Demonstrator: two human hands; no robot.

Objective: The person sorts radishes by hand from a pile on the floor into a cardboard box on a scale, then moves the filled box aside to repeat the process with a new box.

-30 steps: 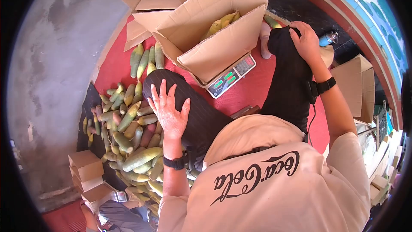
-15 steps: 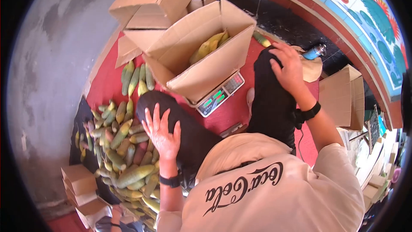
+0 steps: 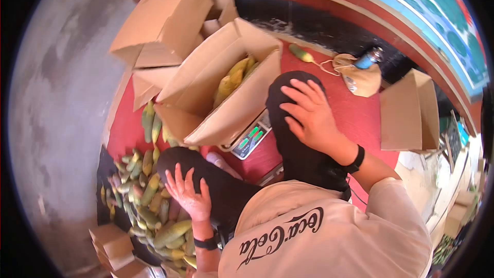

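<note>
My left hand (image 3: 189,195) rests on my left knee, fingers spread and holding nothing. On my other dark-trousered knee lies my right hand (image 3: 311,118), with its fingers apart. Between and beyond my knees, an open cardboard box (image 3: 195,80) sits on a digital scale (image 3: 250,141) with a lit green display. Yellowish cucumber-like vegetables (image 3: 234,80) are inside the box. Left of my left knee is a pile of several green and yellow vegetables (image 3: 154,211). More of them (image 3: 148,121) lie beside the box on the red floor covering.
Other cardboard boxes (image 3: 162,23) stand behind the open one at the upper left. A single green vegetable (image 3: 300,53), a blue-labelled bottle (image 3: 368,58) and a tan bag (image 3: 360,78) are beyond my right knee. Another box (image 3: 409,110) stands at the right; smaller boxes (image 3: 113,246) are lower left.
The view has shifted, with the box and scale now further left and lower. My right knee has swung inward towards the scale, with my right hand still on it. My left hand remains on its knee.
</note>
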